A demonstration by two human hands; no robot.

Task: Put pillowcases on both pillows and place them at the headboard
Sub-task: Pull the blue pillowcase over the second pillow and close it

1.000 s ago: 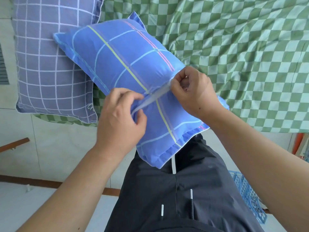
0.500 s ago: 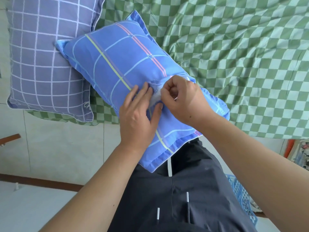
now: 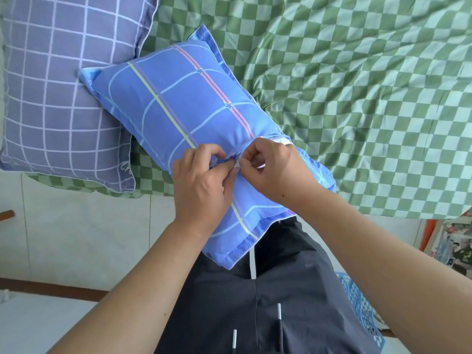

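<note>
on bed [image 3: 357,98] | 2 pillows: blue pillow [image 3: 178,103], grey pillow [image 3: 63,85] | left hand [image 3: 201,185], right hand [image 3: 275,169] grip pinching blue pillowcase opening

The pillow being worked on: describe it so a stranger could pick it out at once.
Start at the green checked bedspread and go to its near edge, where two pillows lie side by side. It is the bright blue pillow lying at a slant, with the left hand and right hand pinching its opening. Unlike the dull purple pillow with its white grid, it has yellow and pink stripes.
</note>
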